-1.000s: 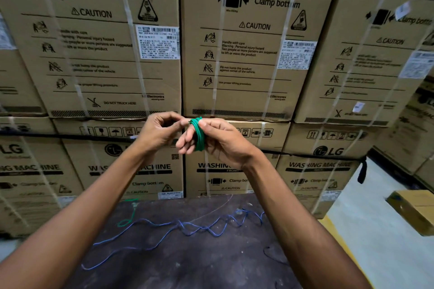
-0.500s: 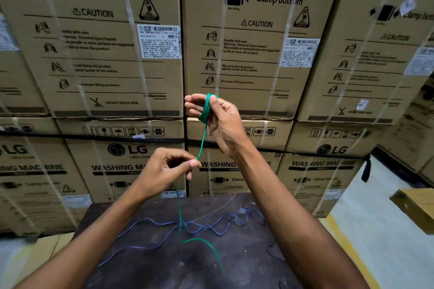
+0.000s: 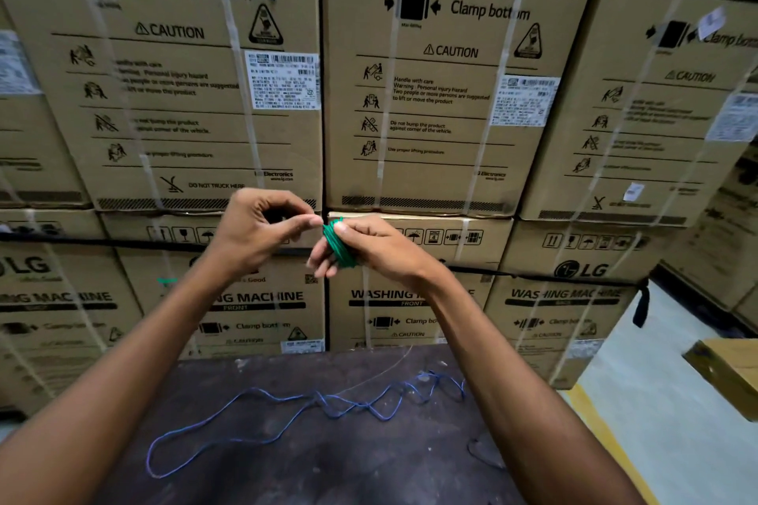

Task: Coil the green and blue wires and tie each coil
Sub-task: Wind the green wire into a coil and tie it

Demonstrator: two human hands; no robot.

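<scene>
Green wire [image 3: 339, 244] coiled round right grip [image 3: 369, 244], left grip [image 3: 262, 230] pinching its end beside it; tying next, blue wire [image 3: 311, 406] below untouched.

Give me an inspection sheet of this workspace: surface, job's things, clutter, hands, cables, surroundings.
Surface: dark, scuffed table.
Job's things: green wire wound in a coil round the right hand's fingers; blue wire lies loose and uncoiled on the table.
Clutter: small dark scrap on the table near the right forearm.
Hands: right hand holds the green coil; left hand pinches at the coil's top, fingers curled.
Cables: thin pale strand runs across the table's far edge.
Surroundings: stacked washing machine cartons with strapping behind the table; pale floor to the right.
</scene>
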